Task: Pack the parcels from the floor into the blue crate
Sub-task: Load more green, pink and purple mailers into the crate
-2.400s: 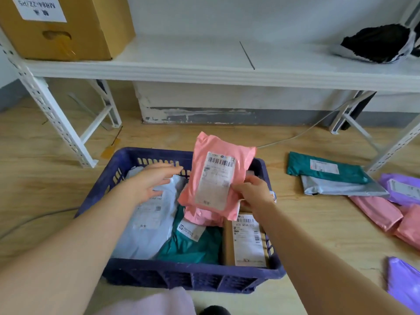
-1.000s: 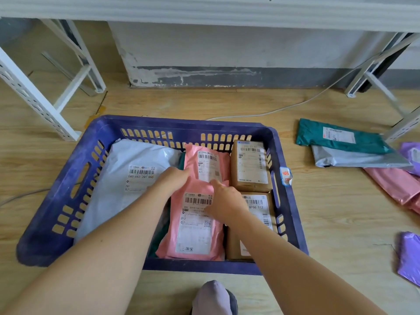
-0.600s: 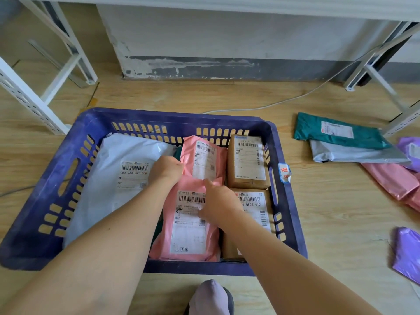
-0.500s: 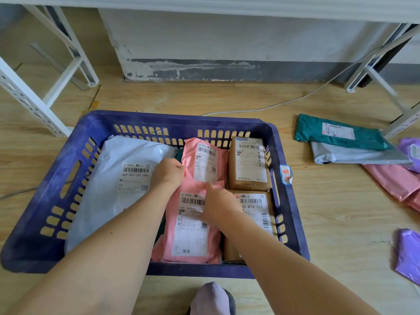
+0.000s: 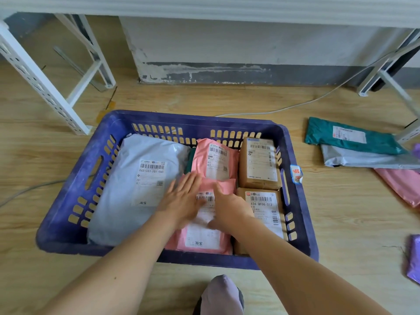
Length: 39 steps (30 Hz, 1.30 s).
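Both hands are lying open inside the blue crate (image 5: pixel 68 201): the left hand (image 5: pixel 181 198) is pressing flat, fingers straight, on the near pink parcel (image 5: pixel 204 237), and the right hand (image 5: pixel 227 208) is resting just beside it on the same parcel, fingers loosely spread. A grey parcel (image 5: pixel 136 178) is filling the crate's left side, a second pink parcel (image 5: pixel 216 160) is lying far middle, and two brown boxes (image 5: pixel 259 162) are sitting along the right wall. On the floor (image 5: pixel 341 223) to the right, a green parcel (image 5: pixel 350 137) is overlapping a pale parcel (image 5: pixel 363 159), with a loose pink parcel (image 5: pixel 402 185) and a purple parcel (image 5: pixel 414 258) lying nearer.
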Tool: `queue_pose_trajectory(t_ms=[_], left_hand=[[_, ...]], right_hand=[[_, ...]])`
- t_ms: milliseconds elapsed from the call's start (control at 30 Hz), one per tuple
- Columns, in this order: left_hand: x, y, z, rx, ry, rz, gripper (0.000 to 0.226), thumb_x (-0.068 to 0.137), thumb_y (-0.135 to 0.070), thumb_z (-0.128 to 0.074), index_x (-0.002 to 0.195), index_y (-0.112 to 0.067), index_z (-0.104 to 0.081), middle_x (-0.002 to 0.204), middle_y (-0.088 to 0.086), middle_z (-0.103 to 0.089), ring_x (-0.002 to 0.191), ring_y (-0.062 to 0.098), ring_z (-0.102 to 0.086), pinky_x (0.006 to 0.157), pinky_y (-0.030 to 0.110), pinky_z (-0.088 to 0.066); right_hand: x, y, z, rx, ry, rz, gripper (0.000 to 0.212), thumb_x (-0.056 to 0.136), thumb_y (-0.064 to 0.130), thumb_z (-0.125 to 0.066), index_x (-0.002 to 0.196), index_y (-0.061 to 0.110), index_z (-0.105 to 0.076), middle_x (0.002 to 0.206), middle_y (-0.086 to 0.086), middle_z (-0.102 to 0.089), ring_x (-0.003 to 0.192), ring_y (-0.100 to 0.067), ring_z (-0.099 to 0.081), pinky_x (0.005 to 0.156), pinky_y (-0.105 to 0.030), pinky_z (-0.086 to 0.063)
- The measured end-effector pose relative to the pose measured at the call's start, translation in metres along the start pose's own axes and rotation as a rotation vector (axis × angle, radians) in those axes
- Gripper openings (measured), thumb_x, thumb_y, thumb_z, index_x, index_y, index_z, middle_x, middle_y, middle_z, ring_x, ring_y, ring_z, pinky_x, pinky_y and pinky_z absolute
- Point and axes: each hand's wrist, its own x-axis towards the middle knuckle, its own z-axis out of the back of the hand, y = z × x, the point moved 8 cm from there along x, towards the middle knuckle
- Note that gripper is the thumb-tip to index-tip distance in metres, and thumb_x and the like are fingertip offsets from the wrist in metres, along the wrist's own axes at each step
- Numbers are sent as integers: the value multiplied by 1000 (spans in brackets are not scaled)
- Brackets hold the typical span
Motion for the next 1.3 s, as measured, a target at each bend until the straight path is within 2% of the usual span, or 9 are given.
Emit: queue_pose_trajectory(t_ms=[67, 167, 300, 367, 600, 900, 1033, 1167, 1300], left_hand=[[-1, 0, -6, -11, 128, 11, 76, 95, -58, -18, 145, -17, 23, 150, -4, 30, 141, 14, 23, 114, 39, 14], [1, 0, -5, 46, 226, -22, 94, 91, -56, -40, 141, -16, 29, 145, -4, 36, 139, 13, 25, 113, 45, 14], [3, 2, -15, 113, 320, -8, 133, 65, -75, -60, 142, -14, 30, 152, -1, 31, 142, 18, 25, 113, 52, 11], [4, 3, -19, 137, 327, -1, 139, 59, -78, -62, 142, -14, 31, 152, 1, 31, 142, 19, 25, 113, 53, 11], [11, 3, -30, 271, 341, 26, 142, 57, -80, -61, 141, -11, 30, 154, 4, 28, 143, 22, 22, 114, 55, 5], [4, 3, -14, 189, 316, -37, 134, 64, -71, -63, 144, -12, 26, 156, 3, 23, 144, 21, 17, 113, 56, 1], [-5, 3, 3, 97, 298, -44, 129, 70, -67, -64, 143, -14, 28, 154, 2, 26, 144, 22, 19, 114, 56, 1], [-12, 4, 24, 70, 248, -19, 125, 70, -67, -63, 146, -16, 22, 155, 3, 25, 145, 22, 17, 115, 56, 0], [-21, -5, 53, 53, 179, -31, 118, 73, -62, -63, 148, -17, 17, 156, 5, 22, 145, 23, 14, 115, 55, -2]], right_hand=[[-2, 2, -9, -18, 76, -9, 112, 77, 38, -73, 149, 13, 8, 127, -16, -56, 115, -33, -56, 86, -40, -50], [1, 4, -16, -23, 107, -36, 113, 78, 32, -74, 149, 9, 13, 130, -16, -54, 119, -32, -54, 90, -39, -48], [8, 8, -26, -41, 125, -53, 105, 84, 19, -69, 147, 3, 14, 133, -14, -52, 121, -30, -52, 91, -36, -48], [11, 7, -30, -25, 141, -64, 103, 84, 14, -68, 148, 2, 12, 135, -14, -50, 124, -30, -50, 92, -37, -48], [19, 7, -35, 26, 176, -80, 96, 84, 7, -65, 148, 0, 7, 139, -17, -45, 127, -32, -46, 95, -38, -45], [17, 8, -16, 38, 155, -35, 68, 88, 10, -56, 144, 0, -19, 133, -20, -48, 121, -36, -50, 93, -40, -47], [7, 5, 8, 53, 44, 18, 52, 87, 13, -56, 135, 7, -37, 119, -17, -57, 107, -32, -58, 76, -32, -47], [-7, -4, 43, 51, -69, 36, 36, 86, 12, -52, 122, 10, -48, 116, -11, -59, 99, -26, -58, 72, -28, -46], [-25, -27, 73, 115, -139, -14, 29, 83, 13, -49, 110, 15, -59, 102, -3, -64, 81, -19, -57, 50, -19, -37]])
